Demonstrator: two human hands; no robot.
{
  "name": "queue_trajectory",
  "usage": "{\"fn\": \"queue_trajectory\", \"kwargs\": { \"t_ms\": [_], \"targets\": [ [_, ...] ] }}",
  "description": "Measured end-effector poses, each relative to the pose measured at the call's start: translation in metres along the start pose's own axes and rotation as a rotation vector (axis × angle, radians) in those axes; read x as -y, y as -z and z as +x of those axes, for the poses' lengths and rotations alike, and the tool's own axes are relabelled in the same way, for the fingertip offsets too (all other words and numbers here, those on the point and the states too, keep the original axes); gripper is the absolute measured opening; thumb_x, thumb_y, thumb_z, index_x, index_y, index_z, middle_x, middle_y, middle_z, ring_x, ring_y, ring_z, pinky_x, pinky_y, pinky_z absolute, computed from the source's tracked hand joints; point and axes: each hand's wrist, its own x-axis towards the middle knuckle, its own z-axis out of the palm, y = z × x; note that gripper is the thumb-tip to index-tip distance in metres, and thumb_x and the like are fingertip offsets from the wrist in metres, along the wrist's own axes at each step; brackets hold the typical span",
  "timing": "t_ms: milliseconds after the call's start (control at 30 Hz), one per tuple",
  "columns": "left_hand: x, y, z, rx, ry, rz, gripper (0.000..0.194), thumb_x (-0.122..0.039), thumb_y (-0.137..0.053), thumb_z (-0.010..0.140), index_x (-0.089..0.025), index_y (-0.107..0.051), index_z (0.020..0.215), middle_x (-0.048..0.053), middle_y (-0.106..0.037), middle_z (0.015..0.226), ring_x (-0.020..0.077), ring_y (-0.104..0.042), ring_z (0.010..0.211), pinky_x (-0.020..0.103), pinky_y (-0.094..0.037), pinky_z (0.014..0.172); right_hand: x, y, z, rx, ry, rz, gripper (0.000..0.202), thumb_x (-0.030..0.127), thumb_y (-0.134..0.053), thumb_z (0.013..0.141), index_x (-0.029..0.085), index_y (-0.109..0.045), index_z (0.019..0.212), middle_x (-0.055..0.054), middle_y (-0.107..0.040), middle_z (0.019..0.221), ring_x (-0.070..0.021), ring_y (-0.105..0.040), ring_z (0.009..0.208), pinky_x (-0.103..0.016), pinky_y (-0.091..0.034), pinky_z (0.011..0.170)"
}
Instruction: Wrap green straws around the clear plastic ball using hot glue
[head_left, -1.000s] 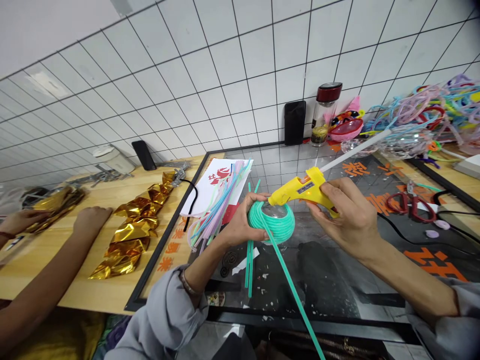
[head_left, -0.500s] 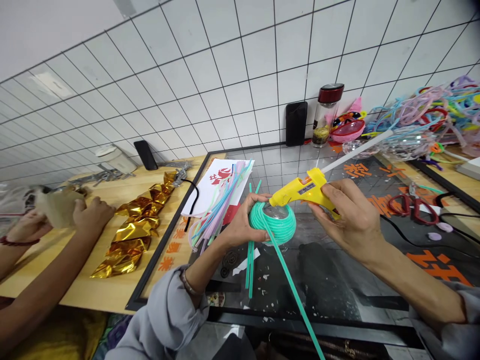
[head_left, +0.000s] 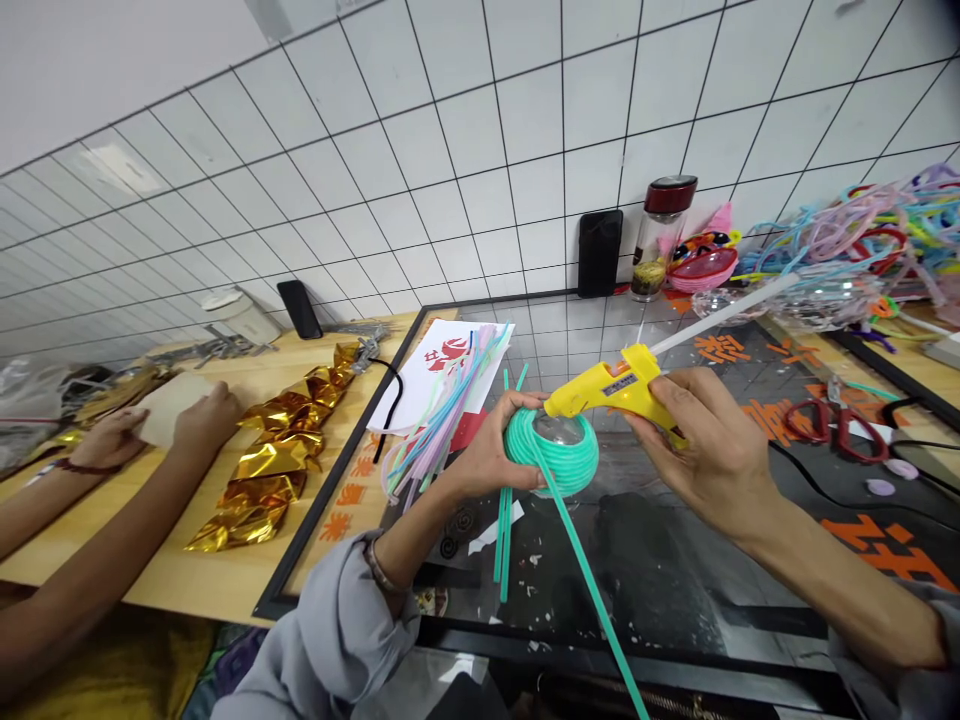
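Observation:
My left hand (head_left: 491, 450) grips the side of a small round bowl shape wound with green pipe cleaner (head_left: 574, 470); its middle looks clear. A loose green length trails from the coil down toward the bottom edge. In my right hand (head_left: 709, 445) is a yellow glue gun (head_left: 611, 388) with a long white glue stick (head_left: 727, 312) out of its back. Its nozzle is at the coil's upper rim, close to my left fingertips; whether it touches I cannot tell. More straight green pipe cleaners (head_left: 504, 550) lie on the table behind my left hand.
White paper (head_left: 405, 385) lies under a bundle of pastel pipe cleaners (head_left: 442, 430). Red-handled scissors (head_left: 840, 425) and a black cord are at right. A lidded bottle (head_left: 660, 240) and a phone (head_left: 600, 252) stand by the wall. At left, a co-worker's hands (head_left: 206, 420) hold paper near gold foil (head_left: 281, 460).
The view has shifted slightly. The coil and glue gun stay together, with the nozzle still at the rim. The co-worker's hands have turned the pale paper flatter.

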Motion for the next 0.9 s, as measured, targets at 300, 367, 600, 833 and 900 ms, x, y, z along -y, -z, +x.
{"fn": "queue_trajectory", "kwargs": {
  "t_ms": [300,367,600,833,900],
  "targets": [
    [0.0024,0.0009,0.0001,0.003,-0.003,0.003,0.077,-0.027,-0.095,0.047,-0.025,-0.052,0.111,0.008,-0.056,0.134,0.0306,-0.055,0.127,0.043,-0.042,0.104,-0.0032,0.0027,0.0008,0.017,0.011,0.006,0.029,0.013,-0.066,0.089,0.019,-0.055,0.115,-0.006,-0.06,0.09,-0.0182,-0.063,0.074,-0.028,-0.053,0.06],
    [0.0018,0.0008,0.0001,0.008,-0.005,-0.005,0.076,-0.025,-0.095,0.048,-0.025,-0.052,0.111,0.008,-0.057,0.135,0.0307,-0.054,0.129,0.043,-0.041,0.105,-0.0036,0.0033,0.0009,0.015,0.021,-0.002,0.03,0.014,-0.066,0.089,0.019,-0.055,0.116,-0.007,-0.061,0.091,-0.0184,-0.063,0.074,-0.029,-0.053,0.06],
    [-0.0007,0.0008,0.0003,0.009,0.008,0.009,0.075,-0.024,-0.094,0.047,-0.025,-0.053,0.11,0.009,-0.056,0.14,0.0321,-0.054,0.129,0.043,-0.042,0.104,-0.0047,0.005,0.002,0.011,0.038,-0.017,0.03,0.014,-0.065,0.09,0.021,-0.053,0.116,-0.007,-0.061,0.09,-0.0189,-0.063,0.074,-0.029,-0.053,0.059],
    [0.0023,0.0005,0.0011,0.007,0.005,0.005,0.078,-0.028,-0.095,0.046,-0.024,-0.053,0.111,0.009,-0.053,0.14,0.0331,-0.052,0.131,0.044,-0.041,0.106,-0.0059,0.0057,0.0025,0.025,0.037,-0.03,0.031,0.014,-0.066,0.089,0.02,-0.054,0.117,-0.006,-0.061,0.089,-0.0199,-0.064,0.074,-0.031,-0.054,0.062],
    [0.0015,0.0003,0.001,0.0,0.014,0.019,0.078,-0.029,-0.095,0.045,-0.024,-0.053,0.111,0.01,-0.052,0.141,0.0331,-0.052,0.13,0.044,-0.041,0.106,-0.0063,0.0053,0.0026,0.02,0.05,-0.031,0.031,0.014,-0.066,0.089,0.021,-0.054,0.117,-0.006,-0.061,0.089,-0.0196,-0.064,0.074,-0.03,-0.053,0.061]
  ]
}}
